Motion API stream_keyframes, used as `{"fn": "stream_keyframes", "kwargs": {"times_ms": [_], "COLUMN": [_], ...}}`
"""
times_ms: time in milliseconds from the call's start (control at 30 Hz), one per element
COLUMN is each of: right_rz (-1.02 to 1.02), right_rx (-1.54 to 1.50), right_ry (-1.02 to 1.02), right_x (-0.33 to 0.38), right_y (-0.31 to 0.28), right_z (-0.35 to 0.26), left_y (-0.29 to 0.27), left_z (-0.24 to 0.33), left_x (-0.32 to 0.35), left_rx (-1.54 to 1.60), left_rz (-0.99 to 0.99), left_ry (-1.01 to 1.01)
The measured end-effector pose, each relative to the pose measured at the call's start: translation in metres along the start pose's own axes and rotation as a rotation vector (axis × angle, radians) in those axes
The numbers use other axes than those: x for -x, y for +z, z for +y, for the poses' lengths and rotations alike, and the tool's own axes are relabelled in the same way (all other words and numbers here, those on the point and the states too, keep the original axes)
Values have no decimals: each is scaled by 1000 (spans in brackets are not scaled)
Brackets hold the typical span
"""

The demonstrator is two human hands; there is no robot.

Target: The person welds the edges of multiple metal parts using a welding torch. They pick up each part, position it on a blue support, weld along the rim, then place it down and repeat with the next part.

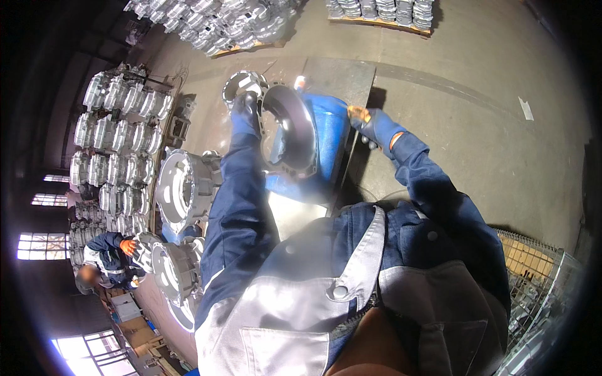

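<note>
A large grey cast-metal housing (293, 119), with a wide round opening and a bolt-hole flange, stands on the workbench. My left hand (246, 114), in a blue glove with dark fingertips, is closed on the housing's upper left part, beside a smaller ring-shaped opening (243, 81). To the right of the bench edge is my right hand (378, 128), also gloved, apart from the housing. Its fingers are curled around a small orange-yellow item (358, 114) whose kind I cannot make out. Blue plastic-looking material (329, 119) lies behind and beside the housing.
The bench top (342, 72) ends at my right. More housings (182, 188) stand close at left, near a co-worker (110, 260) with orange gloves. Stacked castings (119, 135) line the left side; pallets of castings (382, 12) stand ahead. A wire cage (539, 276) is at lower right.
</note>
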State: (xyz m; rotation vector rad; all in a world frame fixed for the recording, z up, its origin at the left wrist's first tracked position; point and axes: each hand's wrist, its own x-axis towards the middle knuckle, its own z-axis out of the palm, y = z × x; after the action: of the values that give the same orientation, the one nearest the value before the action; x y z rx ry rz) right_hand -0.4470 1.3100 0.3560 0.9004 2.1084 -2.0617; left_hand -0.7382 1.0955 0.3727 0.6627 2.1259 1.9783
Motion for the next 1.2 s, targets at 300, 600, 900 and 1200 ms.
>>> {"fn": "stream_keyframes", "kwargs": {"times_ms": [300, 600, 900, 1200], "right_rz": [-274, -206, -93, -92], "right_rx": [444, -79, 202, 116], "right_ry": [-161, -290, -387, -373], "right_x": [87, 118, 117, 117], "right_y": [-5, 17, 22, 19], "right_z": [66, 13, 18, -4], "left_y": [-7, -14, -15, -18], "left_z": [-18, -15, -18, -33], "left_x": [-14, -15, -9, -17], "left_rx": [177, 54, 111, 108], "left_rz": [-26, -14, 3, 28], "left_ry": [-17, 5, 1, 17]}}
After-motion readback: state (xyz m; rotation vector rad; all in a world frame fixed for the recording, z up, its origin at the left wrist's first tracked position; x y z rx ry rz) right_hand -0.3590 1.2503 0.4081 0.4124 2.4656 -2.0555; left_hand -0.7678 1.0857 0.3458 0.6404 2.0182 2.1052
